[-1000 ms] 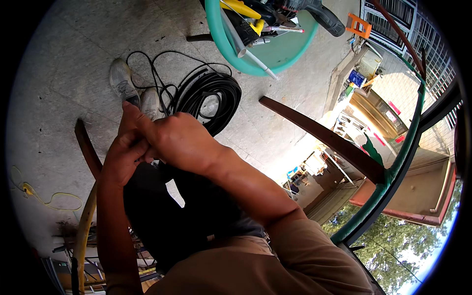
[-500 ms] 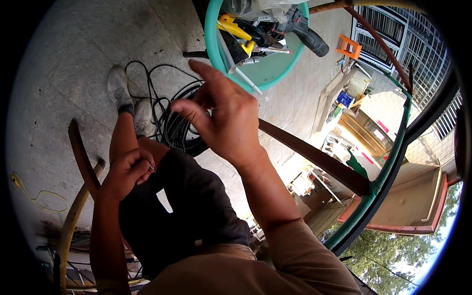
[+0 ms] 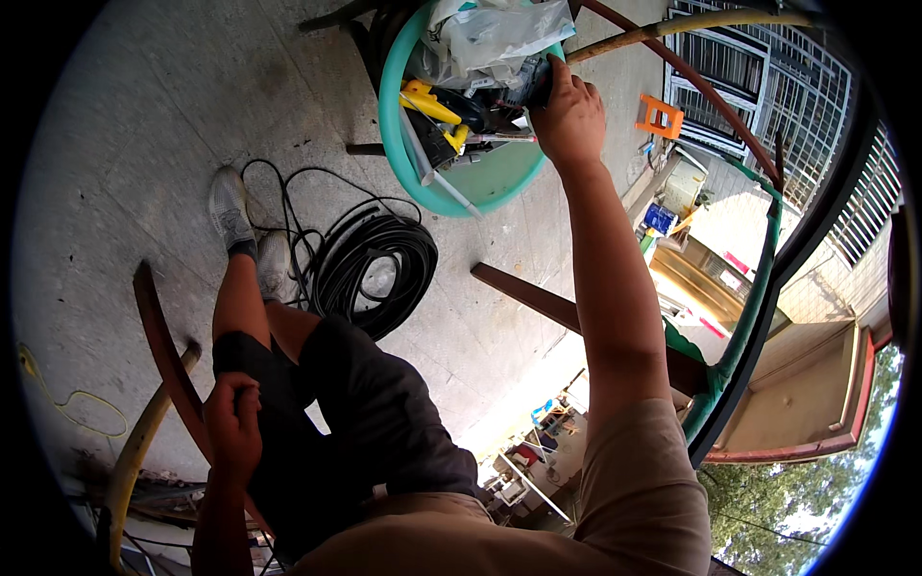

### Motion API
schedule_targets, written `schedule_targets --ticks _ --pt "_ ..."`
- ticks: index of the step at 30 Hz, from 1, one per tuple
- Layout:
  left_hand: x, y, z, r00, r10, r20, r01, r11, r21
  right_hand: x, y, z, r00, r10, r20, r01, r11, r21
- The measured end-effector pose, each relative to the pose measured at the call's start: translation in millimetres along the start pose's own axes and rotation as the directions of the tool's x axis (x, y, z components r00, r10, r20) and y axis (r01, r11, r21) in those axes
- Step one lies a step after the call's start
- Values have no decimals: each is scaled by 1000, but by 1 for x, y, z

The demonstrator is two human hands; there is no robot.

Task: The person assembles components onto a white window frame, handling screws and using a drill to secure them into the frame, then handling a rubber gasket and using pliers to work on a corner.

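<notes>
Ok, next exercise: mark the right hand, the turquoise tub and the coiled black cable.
Right hand [image 3: 574, 119], head view: back of the hand.
Turquoise tub [image 3: 389, 113], head view: left rim.
Coiled black cable [image 3: 417, 264], head view: right side of loops.

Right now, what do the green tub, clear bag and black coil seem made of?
Green tub: probably smooth moulded plastic, given its thick rounded rim. Clear bag: likely thin, glossy plastic film, wrinkled and translucent. Black coil: perhaps rubber or plastic, loops slightly shiny.
</notes>
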State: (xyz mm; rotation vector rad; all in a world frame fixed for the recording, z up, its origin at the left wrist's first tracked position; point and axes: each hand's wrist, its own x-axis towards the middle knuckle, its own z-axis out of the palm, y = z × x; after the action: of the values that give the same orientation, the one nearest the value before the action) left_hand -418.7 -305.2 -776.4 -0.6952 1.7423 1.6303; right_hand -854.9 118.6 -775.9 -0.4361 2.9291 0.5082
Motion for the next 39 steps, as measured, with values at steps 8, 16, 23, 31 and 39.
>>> schedule_targets --ticks 8,16,23,31,39 --pt "17 -6 16 925 366 -104 -332 909 251 -38 -7 -22 992 104 -72 -103 995 14" --pt "23 -2 12 887 444 -126 -399 875 274 -131 -27 -43 882 460 -99 -397 841 368" --pt "28 -13 16 862 493 -118 -448 849 278 -180 -83 -47 803 577 146 -453 432 780" --pt "31 0 25 833 539 -126 -487 821 297 -209 -123 -69 852 431 297 -424 237 874" --pt "29 -8 30 806 564 -180 -485 804 345 -221 -142 -68 894 312 320 -379 150 913"
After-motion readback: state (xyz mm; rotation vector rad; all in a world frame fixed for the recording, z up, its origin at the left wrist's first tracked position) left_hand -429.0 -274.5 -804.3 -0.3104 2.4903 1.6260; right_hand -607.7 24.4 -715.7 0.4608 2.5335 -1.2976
